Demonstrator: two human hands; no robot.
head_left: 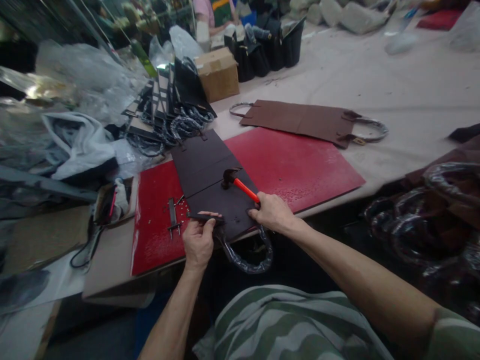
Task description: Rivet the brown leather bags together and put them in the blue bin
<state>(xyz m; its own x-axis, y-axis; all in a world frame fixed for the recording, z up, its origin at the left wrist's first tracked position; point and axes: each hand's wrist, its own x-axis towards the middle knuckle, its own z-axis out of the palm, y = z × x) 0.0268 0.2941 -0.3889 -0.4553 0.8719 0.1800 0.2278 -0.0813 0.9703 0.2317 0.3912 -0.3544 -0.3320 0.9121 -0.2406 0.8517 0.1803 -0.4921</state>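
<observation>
A dark brown bag panel (pixel 210 165) lies across a red board (pixel 292 160), its plastic-wrapped handle (pixel 255 265) hanging over the table's front edge. My left hand (pixel 199 240) grips the panel's near left edge, thumb on top and fingers beneath. In my right hand (pixel 273 212) is a claw hammer (pixel 243 189) with an orange handle; its dark head is over the middle of the panel. That hand's thumb is near the panel's right edge. Left of the panel, a metal punch tool (pixel 173 217) with prongs rests on the board.
Another brown panel with handles (pixel 300 120) lies behind the board. Black bag pieces (pixel 168 100) are piled at left, near a cardboard box (pixel 217 75). A small tray (pixel 116 200) sits at left. More wrapped handles (pixel 405 220) are at right. A person (pixel 215 17) is across the table.
</observation>
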